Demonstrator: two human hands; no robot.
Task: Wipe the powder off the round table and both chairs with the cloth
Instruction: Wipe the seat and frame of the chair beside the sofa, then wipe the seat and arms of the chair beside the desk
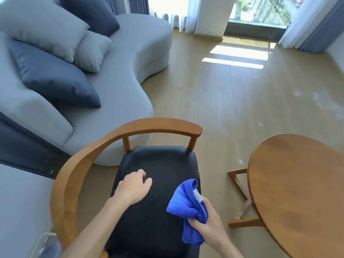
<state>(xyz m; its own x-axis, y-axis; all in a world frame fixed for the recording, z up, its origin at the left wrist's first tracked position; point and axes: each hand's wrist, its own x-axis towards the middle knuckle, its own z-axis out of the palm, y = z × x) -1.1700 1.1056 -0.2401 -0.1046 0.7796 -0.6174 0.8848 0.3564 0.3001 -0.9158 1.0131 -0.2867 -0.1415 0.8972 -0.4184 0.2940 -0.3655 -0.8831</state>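
Fingers (193, 223) of the right hand (208, 226): curled tight round a bunched blue cloth (188, 207), which hung above the right edge of the chair seat. Fingers of the left hand (135, 187): loosely bent, holding nothing, over the middle of the seat; contact with the seat could not be told.

Sofa (119, 86): grey, curved, far left, carrying grey and navy cushions (54, 79).

Floor (232, 101): pale wood boards, with whitish powder smears at the right and a small patch near the table's far edge; a sunlit patch lay near the window (260, 10).

Table (297, 192): round, wooden, at the right, just beside the chair; top looked free of powder. Its wooden leg frame showed beneath the left rim.

Chair (160, 164): curved wooden back and arm rail, dark padded seat, directly below the camera, between sofa and table. No powder could be made out on the seat.

Curtains (316, 30): blue-grey with white sheers, flanking the window.
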